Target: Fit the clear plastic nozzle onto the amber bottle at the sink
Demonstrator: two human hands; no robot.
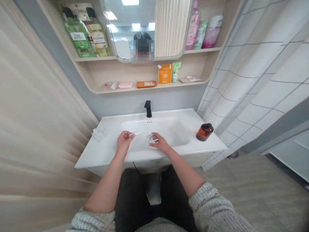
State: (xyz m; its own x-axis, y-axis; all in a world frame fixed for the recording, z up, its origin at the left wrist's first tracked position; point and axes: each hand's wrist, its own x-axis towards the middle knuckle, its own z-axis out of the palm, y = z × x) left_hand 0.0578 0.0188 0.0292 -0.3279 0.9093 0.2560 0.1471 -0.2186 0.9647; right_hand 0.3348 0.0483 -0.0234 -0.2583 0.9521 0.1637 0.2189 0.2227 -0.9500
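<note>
My left hand pinches a slim white stick, its tip pointing right over the white basin. My right hand grips a small transparent cup, its fingers partly covering it. Both hands are held close together above the middle of the basin, and neither seems to touch the basin. The stick's exact kind is too small to tell.
A black faucet stands behind the basin. An amber pump-less bottle sits on the right of the counter, and a folded white cloth lies on the left. Shelves above hold several toiletries, beside a mirror. Tiled wall runs along the right.
</note>
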